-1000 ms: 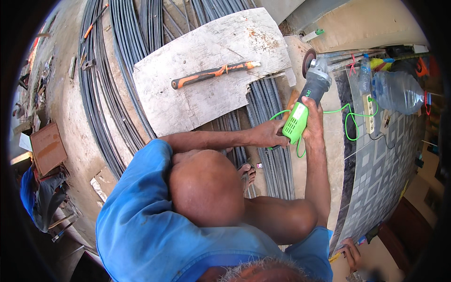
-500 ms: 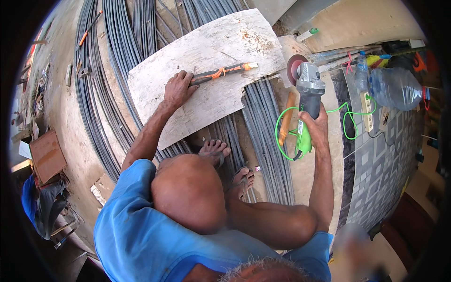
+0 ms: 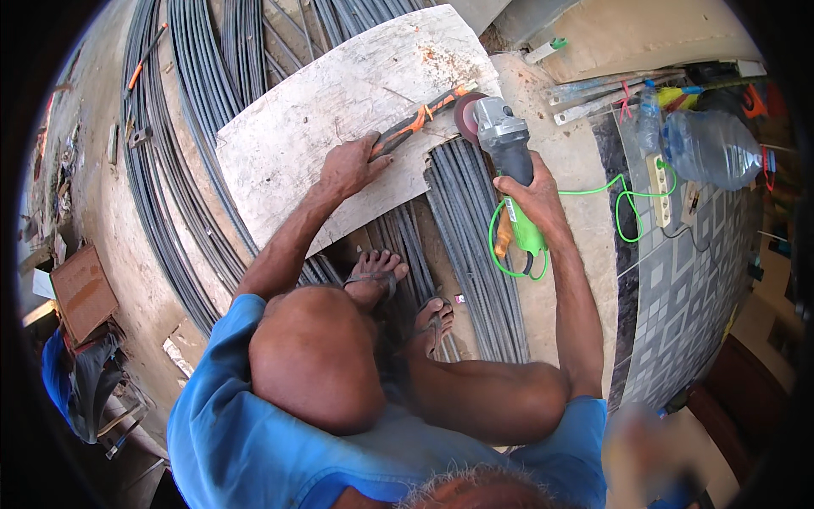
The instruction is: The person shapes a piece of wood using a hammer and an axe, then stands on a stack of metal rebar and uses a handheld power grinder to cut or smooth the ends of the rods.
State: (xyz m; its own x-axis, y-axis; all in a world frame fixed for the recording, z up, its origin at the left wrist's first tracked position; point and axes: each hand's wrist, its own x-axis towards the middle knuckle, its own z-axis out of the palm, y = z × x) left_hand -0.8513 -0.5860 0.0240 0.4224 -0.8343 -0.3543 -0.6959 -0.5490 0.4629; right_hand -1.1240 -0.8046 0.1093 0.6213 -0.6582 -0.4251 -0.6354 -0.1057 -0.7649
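My left hand [image 3: 352, 167] is closed round the near end of a long black-and-orange tool [image 3: 413, 123], which lies over a whitish wooden board [image 3: 288, 140]. In my right hand [image 3: 536, 193] is an angle grinder [image 3: 507, 144] with a grey metal head, a dark body and a bright green rear end. Its reddish disc [image 3: 466, 117] stands by the far end of the tool; whether they touch I cannot tell. A green cord [image 3: 585, 192] trails from the grinder. Part of an orange-brown wooden piece [image 3: 504, 234] shows behind the grinder.
Bundles of steel rebar [image 3: 479, 246] run under and beside the board. My sandalled feet rest near them. At right, a power strip [image 3: 659, 191] and a large clear plastic bottle [image 3: 710, 151] stand on patterned tiles. Another orange-and-black tool [image 3: 146, 58] lies on bars at the upper left.
The grinder has moved left, bringing its disc to the tool's far end. My left hand has shifted right with the tool, whose far end is now raised higher in view.
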